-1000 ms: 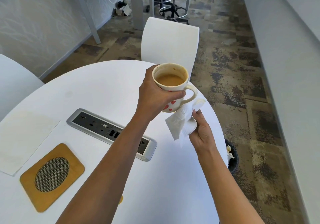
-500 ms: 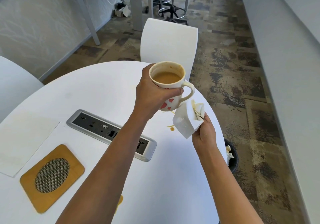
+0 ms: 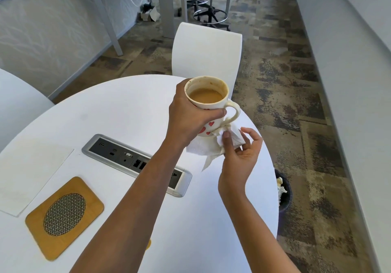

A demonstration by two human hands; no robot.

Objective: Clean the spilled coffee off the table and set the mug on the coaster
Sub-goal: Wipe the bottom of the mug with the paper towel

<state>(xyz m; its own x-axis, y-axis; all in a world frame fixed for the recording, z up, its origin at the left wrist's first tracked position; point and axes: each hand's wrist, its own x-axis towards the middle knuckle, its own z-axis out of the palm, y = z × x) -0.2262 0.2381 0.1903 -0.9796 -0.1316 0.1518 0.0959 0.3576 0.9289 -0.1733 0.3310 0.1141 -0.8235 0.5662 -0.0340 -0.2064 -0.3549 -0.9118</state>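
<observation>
Gripping the coffee-filled mug (image 3: 211, 125) clear of the table (image 3: 127, 114), left hand (image 3: 186, 116) exposed its base; right hand (image 3: 241, 156) pinched a napkin (image 3: 201, 148) against it, likely catching drips.

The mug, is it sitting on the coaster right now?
No, the left hand holds the mug up off the table, and the coaster lies apart with nothing on it.

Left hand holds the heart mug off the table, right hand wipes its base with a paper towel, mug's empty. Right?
Not empty: the head view shows the mug partly full of milky coffee. Rest holds: left hand grips it, right hand presses the paper towel to its base.
</observation>
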